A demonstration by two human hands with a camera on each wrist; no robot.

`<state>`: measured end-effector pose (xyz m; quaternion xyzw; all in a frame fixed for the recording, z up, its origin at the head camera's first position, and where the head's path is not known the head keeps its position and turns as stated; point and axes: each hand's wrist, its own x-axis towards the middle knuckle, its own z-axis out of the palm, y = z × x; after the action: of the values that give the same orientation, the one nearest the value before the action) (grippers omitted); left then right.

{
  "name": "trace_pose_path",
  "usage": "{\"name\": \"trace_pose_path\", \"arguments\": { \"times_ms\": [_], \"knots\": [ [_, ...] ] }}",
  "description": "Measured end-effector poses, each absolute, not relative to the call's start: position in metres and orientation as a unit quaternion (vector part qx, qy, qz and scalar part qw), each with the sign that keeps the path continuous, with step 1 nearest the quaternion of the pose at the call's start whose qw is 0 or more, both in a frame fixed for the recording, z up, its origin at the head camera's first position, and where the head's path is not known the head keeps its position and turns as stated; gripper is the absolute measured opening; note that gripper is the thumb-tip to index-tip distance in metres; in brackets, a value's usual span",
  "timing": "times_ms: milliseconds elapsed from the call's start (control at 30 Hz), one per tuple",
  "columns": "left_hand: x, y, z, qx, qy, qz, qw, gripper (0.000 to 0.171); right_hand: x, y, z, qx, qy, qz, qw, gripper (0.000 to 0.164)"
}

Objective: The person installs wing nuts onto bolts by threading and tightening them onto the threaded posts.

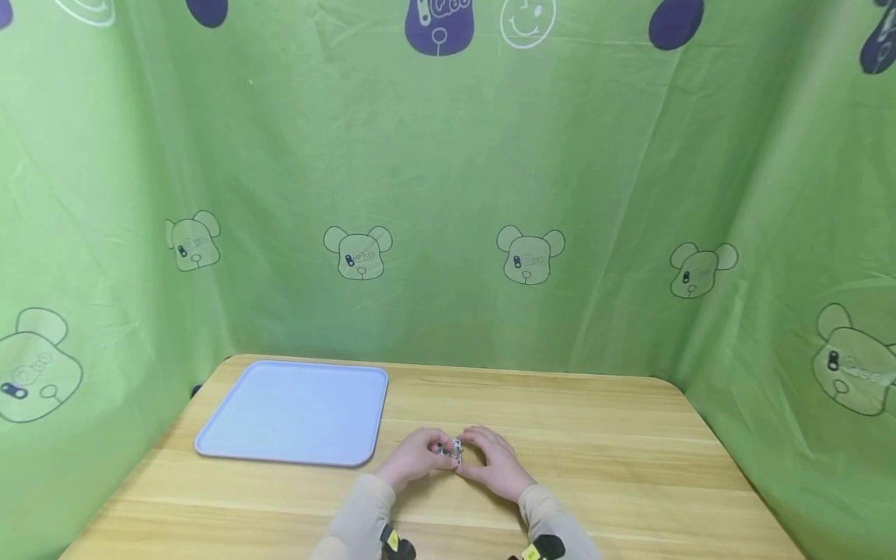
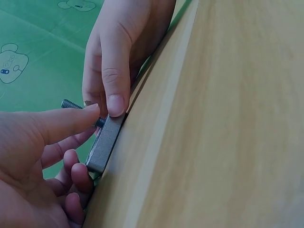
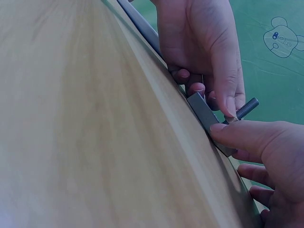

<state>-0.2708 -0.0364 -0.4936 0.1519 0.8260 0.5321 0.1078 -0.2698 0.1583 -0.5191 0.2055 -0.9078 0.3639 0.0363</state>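
A grey metal block (image 2: 105,147) rests close on the table with a threaded bolt (image 3: 250,107) standing out from its face. My right hand (image 1: 497,467) grips the block at one end, its thumb (image 3: 237,135) pressed along the edge. From the other side, my left hand (image 1: 414,460) pinches a small brass-coloured nut (image 3: 231,120) on the bolt near the block. The left hand's other fingers (image 2: 81,178) curl by the block's free end. Fingers partly hide the bolt and nut.
A light blue tray (image 1: 297,412) lies on the wooden table (image 1: 595,435), left of the hands. Green curtains (image 1: 448,155) printed with bear heads stand behind the table and along both sides.
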Motion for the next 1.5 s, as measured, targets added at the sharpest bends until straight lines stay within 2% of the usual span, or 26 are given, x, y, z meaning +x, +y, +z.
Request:
{"name": "trace_pose_path", "arguments": {
  "times_ms": [600,833,900,1233,1500],
  "knots": [
    [-0.271,-0.036,-0.491,0.177,0.837,0.506,0.106,0.012,-0.269,0.158,-0.517,0.2,-0.907,0.37,0.029,0.058],
    [-0.275,-0.043,-0.496,0.142,0.793,0.576,0.141,0.035,-0.271,0.158,-0.518,0.199,-0.909,0.364,0.036,0.058],
    [-0.276,-0.045,-0.497,0.137,0.779,0.594,0.148,0.038,-0.271,0.158,-0.519,0.199,-0.909,0.364,0.036,0.058],
    [-0.277,-0.045,-0.498,0.151,0.787,0.579,0.15,0.026,-0.271,0.158,-0.52,0.203,-0.908,0.364,0.039,0.058],
    [-0.275,-0.043,-0.495,0.156,0.795,0.568,0.147,0.028,-0.269,0.158,-0.518,0.206,-0.906,0.367,0.037,0.057]
  ]
}}
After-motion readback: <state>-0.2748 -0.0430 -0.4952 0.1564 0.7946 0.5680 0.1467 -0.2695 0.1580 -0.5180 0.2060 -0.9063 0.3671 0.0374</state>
